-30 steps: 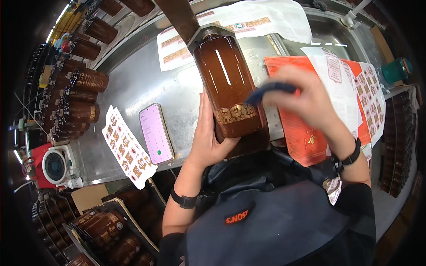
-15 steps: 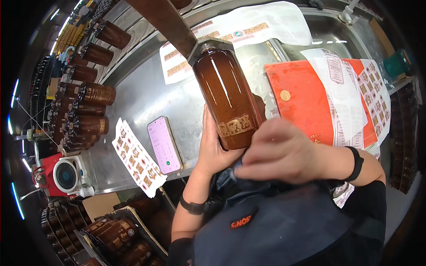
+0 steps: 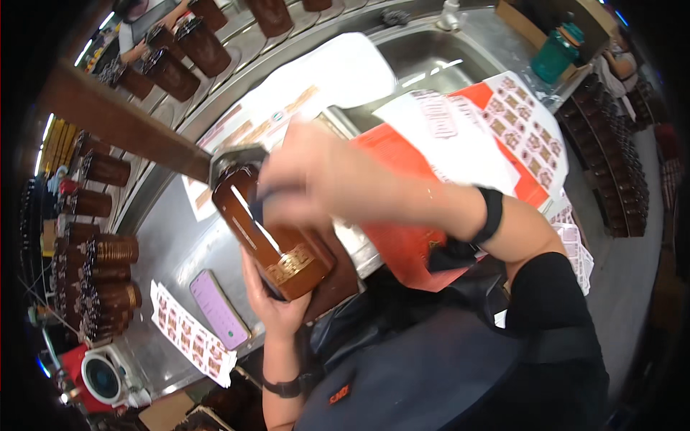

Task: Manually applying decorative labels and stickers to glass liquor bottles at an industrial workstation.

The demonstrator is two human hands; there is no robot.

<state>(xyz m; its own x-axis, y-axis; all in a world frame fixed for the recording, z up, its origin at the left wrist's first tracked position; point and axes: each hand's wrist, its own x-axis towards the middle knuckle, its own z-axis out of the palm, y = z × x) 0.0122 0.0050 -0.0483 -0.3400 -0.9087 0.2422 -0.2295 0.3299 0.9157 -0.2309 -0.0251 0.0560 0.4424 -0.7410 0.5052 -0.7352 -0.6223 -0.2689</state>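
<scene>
1. Your left hand cups the bottle's lower end, its fingers along the left side.
2. The bottle slants between your hands, neck at the bracket.
3. Your right hand blurs over the bottle's upper right; dark blue shows there, but its grip you cannot tell.

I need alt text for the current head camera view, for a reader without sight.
A person's left hand supports a brown bottle with a gold label, while the blurred right hand holds a dark blue item over it. A phone and sticker sheet lie left on a metal counter.
</scene>
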